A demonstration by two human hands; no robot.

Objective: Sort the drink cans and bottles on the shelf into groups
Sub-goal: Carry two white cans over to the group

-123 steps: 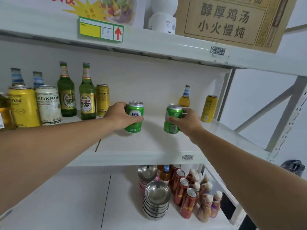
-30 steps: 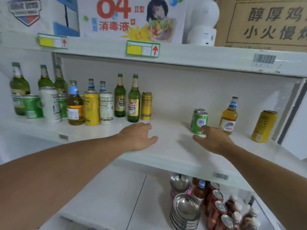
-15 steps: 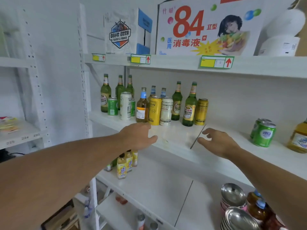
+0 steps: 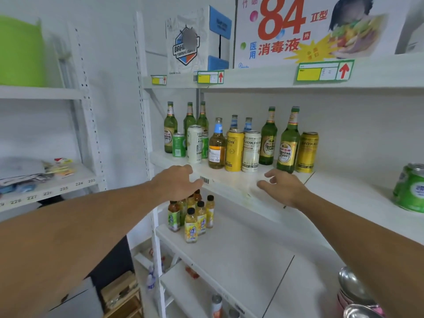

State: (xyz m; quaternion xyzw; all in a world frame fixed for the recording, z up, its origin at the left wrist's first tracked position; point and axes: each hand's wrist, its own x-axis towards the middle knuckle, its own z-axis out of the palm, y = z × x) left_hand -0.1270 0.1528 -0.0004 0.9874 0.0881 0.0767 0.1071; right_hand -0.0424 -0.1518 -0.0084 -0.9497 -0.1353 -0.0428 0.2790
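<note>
White laminate shelf [image 4: 229, 177] carries green glass bottles [image 4: 288, 143], tall yellow [image 4: 234, 150] and cream metal cans [image 4: 251, 148] clustered left, two squat green cans [image 4: 410, 189] far right. Left hand [image 4: 177, 183] and right hand [image 4: 283, 188] hover spread-fingered, grasping nothing.

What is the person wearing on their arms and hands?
Nothing that shows. Both forearms are bare as far as the frame reaches, with no sleeve in view. The left hand and right hand have no gloves, and no watch, ring or bracelet is visible.
</note>
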